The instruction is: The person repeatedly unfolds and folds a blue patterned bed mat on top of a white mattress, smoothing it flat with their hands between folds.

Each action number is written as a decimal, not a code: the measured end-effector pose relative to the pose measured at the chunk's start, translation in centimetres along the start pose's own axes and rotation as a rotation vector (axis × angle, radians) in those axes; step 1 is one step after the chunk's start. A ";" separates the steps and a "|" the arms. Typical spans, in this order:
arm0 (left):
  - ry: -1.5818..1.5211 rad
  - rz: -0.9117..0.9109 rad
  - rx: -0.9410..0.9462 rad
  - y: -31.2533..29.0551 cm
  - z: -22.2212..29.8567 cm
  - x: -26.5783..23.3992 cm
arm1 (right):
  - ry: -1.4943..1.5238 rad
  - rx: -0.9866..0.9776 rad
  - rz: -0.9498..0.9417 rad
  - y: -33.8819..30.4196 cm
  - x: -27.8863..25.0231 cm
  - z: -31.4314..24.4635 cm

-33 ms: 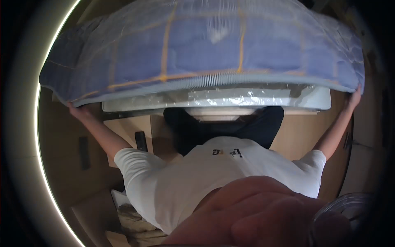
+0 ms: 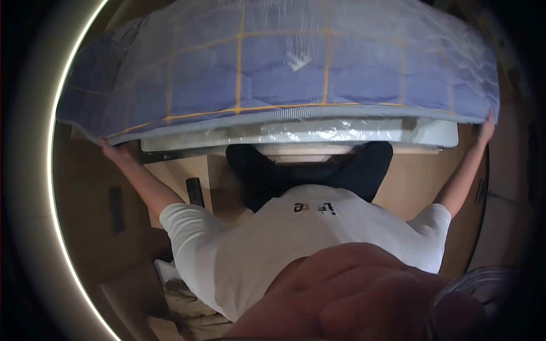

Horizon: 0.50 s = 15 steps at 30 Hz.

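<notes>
A blue-violet quilt (image 2: 278, 77) with a yellow grid pattern and a pale edge spreads in front of me across the bed. Both my arms are stretched wide. At its near left corner, my left hand (image 2: 115, 151) is closed on the pale edge. My right hand (image 2: 485, 128) grips the near right corner the same way; its fingers are partly hidden by the cloth. Beneath the quilt shows the near side of a pale mattress (image 2: 227, 135) in shiny clear plastic. Between my hands, the quilt's near edge hangs just above and over the mattress's top.
My dark-trousered legs (image 2: 372, 170) are against the bed's near side. Left of them stands a light wooden cabinet (image 2: 170, 176) with a dark oblong object (image 2: 194, 192) by it. A bundle of brownish cloth (image 2: 199, 310) lies lower left. A bright light strip (image 2: 52, 142) curves along the left.
The quilt's near edge has shifted slightly away from me, and its grid lines look straighter. Both hands have moved slightly inward and up with it, keeping their hold.
</notes>
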<state>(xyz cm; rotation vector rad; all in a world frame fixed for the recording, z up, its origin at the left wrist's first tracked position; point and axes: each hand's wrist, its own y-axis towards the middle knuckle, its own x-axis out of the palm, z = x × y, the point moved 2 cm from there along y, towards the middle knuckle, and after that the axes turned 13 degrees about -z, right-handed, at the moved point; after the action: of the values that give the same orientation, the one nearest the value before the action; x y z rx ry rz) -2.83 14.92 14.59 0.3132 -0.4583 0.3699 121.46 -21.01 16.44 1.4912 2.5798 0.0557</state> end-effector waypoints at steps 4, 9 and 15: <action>0.129 0.075 -0.180 -2.9 -4.7 -7.4 | 0.109 -0.006 -0.221 -6.3 15.8 12.1; 0.369 0.129 -0.442 -5.5 -15.6 -10.6 | 0.306 0.315 -0.240 -8.0 19.6 22.9; 0.290 0.228 -0.628 -13.5 -20.9 -10.3 | 0.048 0.329 -0.165 -10.5 15.6 27.0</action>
<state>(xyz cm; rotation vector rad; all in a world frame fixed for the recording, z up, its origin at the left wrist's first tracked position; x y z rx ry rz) 1.86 7.94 -11.01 -0.4027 -0.3040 0.4646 109.12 -14.14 -13.27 1.3758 2.8475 -0.3742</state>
